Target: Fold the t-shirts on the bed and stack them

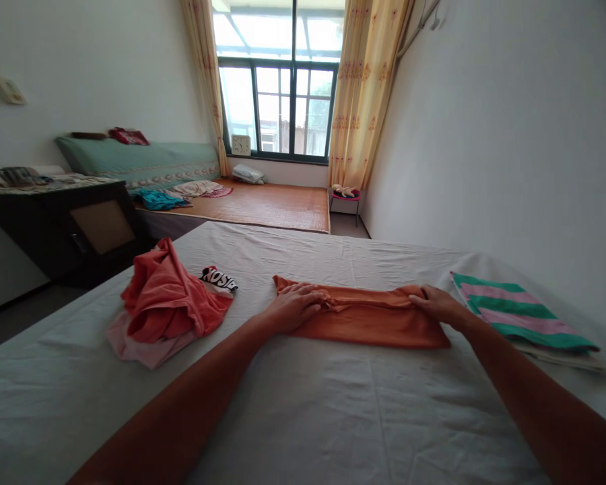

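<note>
White sheeting [308, 417] spreads nearest, and on it the orange cloth [371, 327] lies as a strip between and under both hands: the left hand [293, 304] rests palm-down, fingers loosely spread, on its left end, while the right hand [442, 307] pinches its right end. Folding seems in hand, and the next move probably calls for flattening the rumpled crease evenly; farther off stretches a woven mat [283, 205].

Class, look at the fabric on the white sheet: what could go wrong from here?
The flat, rectangular orange fabric piece might end up creased, since its upper layer is bunched near the left grip.

The folded green-and-pink striped cloth could be nudged out of line, as the right arm lies close beside it.
</note>
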The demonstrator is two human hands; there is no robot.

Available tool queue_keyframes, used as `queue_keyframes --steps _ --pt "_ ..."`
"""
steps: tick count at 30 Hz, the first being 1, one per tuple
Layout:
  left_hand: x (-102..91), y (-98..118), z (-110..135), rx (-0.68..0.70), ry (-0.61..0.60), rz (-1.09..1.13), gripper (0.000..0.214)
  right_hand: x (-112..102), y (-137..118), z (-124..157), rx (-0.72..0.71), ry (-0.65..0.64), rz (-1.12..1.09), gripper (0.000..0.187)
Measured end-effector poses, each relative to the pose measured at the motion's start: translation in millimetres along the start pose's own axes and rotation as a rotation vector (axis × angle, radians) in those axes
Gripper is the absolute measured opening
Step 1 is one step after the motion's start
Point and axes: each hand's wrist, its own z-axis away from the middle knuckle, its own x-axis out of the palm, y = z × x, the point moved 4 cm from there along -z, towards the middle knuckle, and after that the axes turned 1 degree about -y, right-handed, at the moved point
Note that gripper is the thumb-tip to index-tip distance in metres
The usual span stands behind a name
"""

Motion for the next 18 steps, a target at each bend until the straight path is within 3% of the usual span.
queue_keyframes --steps 4,8,14,18 --pt "-19.2 -29 -3 -0.236 0.146 0.165 0.043 1 -67 2 -0.014 -0.105 -0.393 0.03" --pt "-24.5 -57 3 -0.457 0.256 0.559 0.053 24 -155 -2 -0.024 -0.234 -0.72 0.03" --pt "-23.6 -62 17 -0.701 0.163 1.127 0.059 79 -249 -10 -0.059 -0.254 -0.855 0.022" --pt "-24.9 -64 23 -0.705 0.109 1.082 0.068 99 -278 -4 -0.096 -0.509 -0.948 0.032"
